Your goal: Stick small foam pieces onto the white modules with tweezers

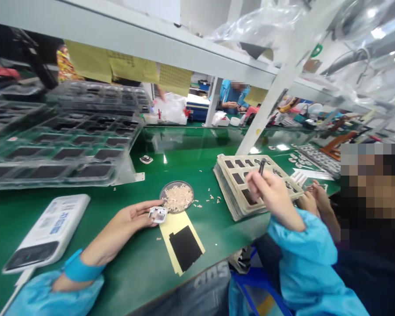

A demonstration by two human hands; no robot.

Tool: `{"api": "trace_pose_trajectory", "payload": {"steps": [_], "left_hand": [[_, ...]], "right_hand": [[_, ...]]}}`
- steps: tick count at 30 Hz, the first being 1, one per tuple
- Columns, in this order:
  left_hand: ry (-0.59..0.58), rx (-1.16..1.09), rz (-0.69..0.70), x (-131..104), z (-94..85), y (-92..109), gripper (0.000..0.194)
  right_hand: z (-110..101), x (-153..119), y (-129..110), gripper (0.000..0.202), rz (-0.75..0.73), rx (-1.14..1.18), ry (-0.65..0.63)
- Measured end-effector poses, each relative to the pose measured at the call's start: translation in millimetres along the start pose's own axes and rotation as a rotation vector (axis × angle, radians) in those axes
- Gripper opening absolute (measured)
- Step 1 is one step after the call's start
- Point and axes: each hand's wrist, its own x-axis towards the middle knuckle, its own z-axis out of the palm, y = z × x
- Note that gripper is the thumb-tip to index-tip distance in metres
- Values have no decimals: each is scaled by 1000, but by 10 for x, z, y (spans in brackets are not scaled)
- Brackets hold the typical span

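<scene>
Between the fingers and thumb of my left hand (140,216) is a small white square plastic part (158,214) with a greyish inner face. It is close to the near edge of a round dish (162,186) of tiny beige pieces (177,197). My right hand (270,191) is closed around a short, slim black tool (262,167) whose tip points up; its exact kind cannot be made out. That hand is over a stack of beige trays (226,191) with dark parts in their compartments. Below the dish, a yellow sheet (167,228) carries a black patch (186,248).
Clear plastic trays (82,175) of dark pieces are stacked at left, behind a white power bank (49,232) with a cable. Loose beige pieces lie right of the dish. A slanted white post (263,116) stands behind the trays. A co-worker's hands (312,197) are close at right.
</scene>
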Motion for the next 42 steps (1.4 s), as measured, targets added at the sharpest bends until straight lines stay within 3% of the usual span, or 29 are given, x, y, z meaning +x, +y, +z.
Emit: {"api": "trace_pose_trajectory", "payload": {"steps": [2,4,6,10,14,18,22,26,29,32,37,42], "left_hand": [[19,-25,-32,-5,17,-2,57],[15,-72,-71,-19,47,13,55],[-4,-113,-89,-38,84,34,53],[-19,-118,-105,-55,121,34,57],[-15,-44,-186,-10,73,-37,73],[-8,47,-212,27,28,-93,77],[-13,88,-252,14,61,-103,79],[68,172,-131,25,112,-117,77],[144,243,-25,3,162,-91,68],[177,257,36,-50,226,-30,58],[170,217,131,-22,220,-43,49],[248,120,140,56,117,-135,42]], "right_hand": [[-339,228,151,29,10,-474,223],[-542,401,344,31,166,-823,243],[-616,483,520,40,296,-935,215],[-619,483,702,46,359,-894,185],[-701,498,707,42,384,-802,120],[-766,522,684,33,412,-716,96],[-757,508,669,24,374,-711,162],[-715,469,562,20,262,-721,275],[-503,416,371,28,107,-617,282],[-47,312,86,40,-112,-337,192],[909,91,-343,20,-132,-24,-216],[1631,50,-260,22,-122,106,-500]]}}
